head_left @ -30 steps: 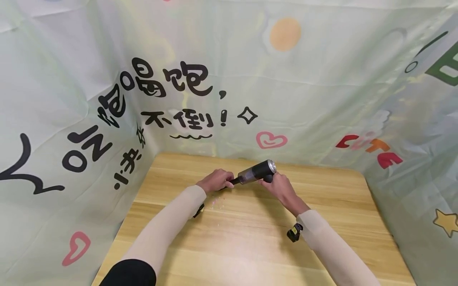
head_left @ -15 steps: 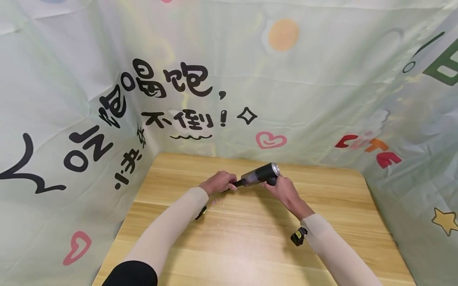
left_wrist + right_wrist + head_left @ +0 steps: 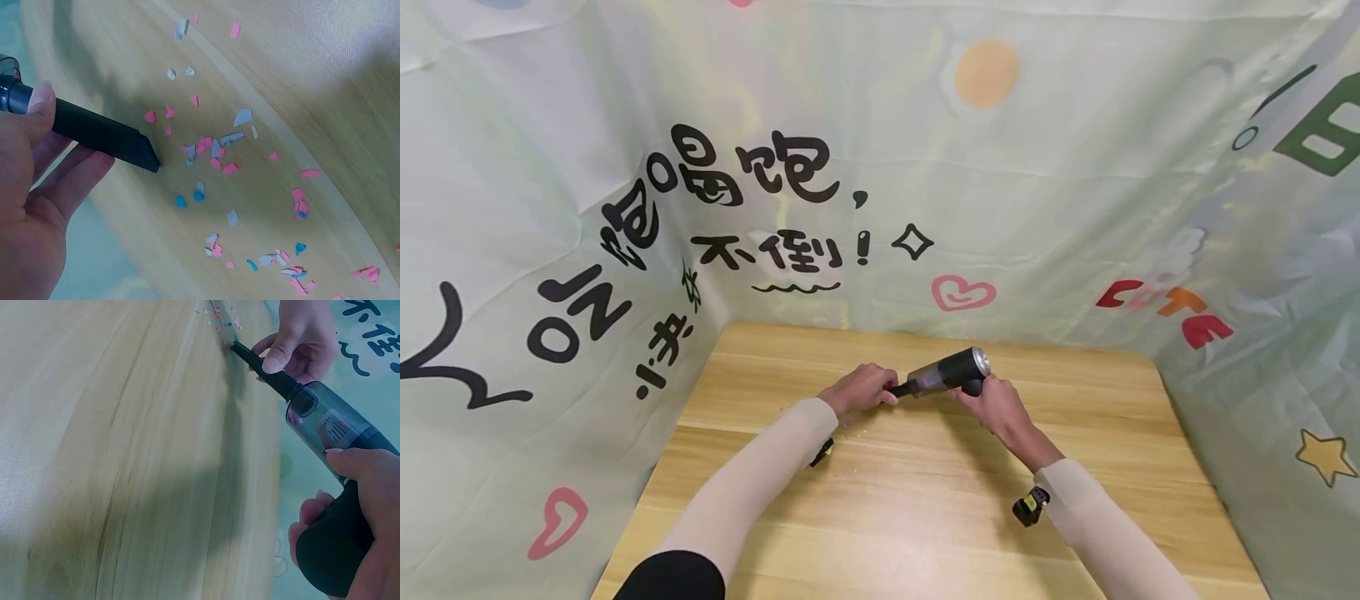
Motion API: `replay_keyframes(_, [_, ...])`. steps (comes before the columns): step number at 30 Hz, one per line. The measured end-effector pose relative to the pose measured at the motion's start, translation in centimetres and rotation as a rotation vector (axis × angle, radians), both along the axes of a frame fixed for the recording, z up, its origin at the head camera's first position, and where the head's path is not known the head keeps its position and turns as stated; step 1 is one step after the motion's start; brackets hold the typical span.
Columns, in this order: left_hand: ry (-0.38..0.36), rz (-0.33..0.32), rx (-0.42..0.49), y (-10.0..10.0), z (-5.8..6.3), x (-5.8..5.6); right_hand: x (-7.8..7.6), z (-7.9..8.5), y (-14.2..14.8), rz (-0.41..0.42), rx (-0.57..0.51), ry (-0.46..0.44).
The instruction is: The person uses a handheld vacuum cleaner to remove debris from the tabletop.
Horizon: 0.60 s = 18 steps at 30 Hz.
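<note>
A black handheld vacuum cleaner [image 3: 951, 372] with a clear dust cup [image 3: 331, 419] and a silver rear end is held over the table by both hands. My right hand [image 3: 1002, 410] grips its handle [image 3: 334, 547], thumb up by the dust cup. Farther forward, my left hand [image 3: 863, 388] pinches the flat black nozzle [image 3: 103, 134] between thumb and fingers. The slanted nozzle tip is close over the tabletop, beside scattered pink, white and blue paper scraps [image 3: 230, 168]. Some pink bits show inside the dust cup.
The wooden table [image 3: 910, 517] has a rounded far edge and corners. Pale printed cloth [image 3: 1037, 208] hangs around its back and sides. More scraps [image 3: 300, 203] spread away from the nozzle in the left wrist view.
Both hands and the vacuum cleaner have shifted slightly right and toward the person. The grip of each hand stays the same.
</note>
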State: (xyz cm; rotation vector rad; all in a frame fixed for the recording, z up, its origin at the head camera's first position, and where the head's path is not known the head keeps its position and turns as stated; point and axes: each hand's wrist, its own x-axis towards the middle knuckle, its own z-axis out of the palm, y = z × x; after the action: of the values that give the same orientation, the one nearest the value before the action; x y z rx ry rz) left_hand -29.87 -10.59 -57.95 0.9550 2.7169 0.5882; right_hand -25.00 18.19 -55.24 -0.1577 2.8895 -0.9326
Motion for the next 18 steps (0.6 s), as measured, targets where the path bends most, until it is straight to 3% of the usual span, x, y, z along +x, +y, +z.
replay_keyframes(8, [0.0, -0.024, 0.0, 0.2, -0.1, 0.1, 0.5, 0.1, 0.4, -0.013, 0.032, -0.011])
replay_keyframes(18, [0.006, -0.051, -0.018, 0.5, -0.2, 0.9, 1.6, -0.4, 1.1, 0.008, -0.014, -0.008])
